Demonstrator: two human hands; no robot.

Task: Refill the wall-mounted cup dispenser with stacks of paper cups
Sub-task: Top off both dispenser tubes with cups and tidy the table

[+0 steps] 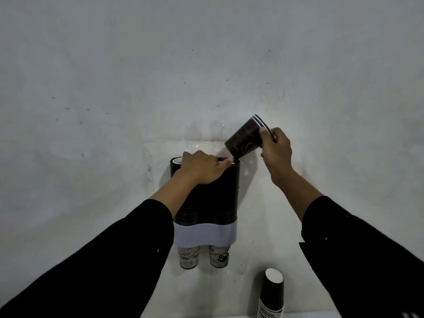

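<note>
Sleeves [96, 260] framed the dispenser [213, 191]. Left hand [202, 167] gripped its rim; right hand [276, 149] pinched tilted cups [246, 140] just above. Tilt risked catching the rim, jamming or spilling them.

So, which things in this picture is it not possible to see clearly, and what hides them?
- Head view, dispenser: the left hand and sleeve cover the left column's top, so its fill cannot be judged.
- Held cups: the right hand hides part of the rims; the exact count is unclear.
- Spare stack: cut off by the bottom edge.
- Printing on the lowest cups: too small and dim to read.
</note>
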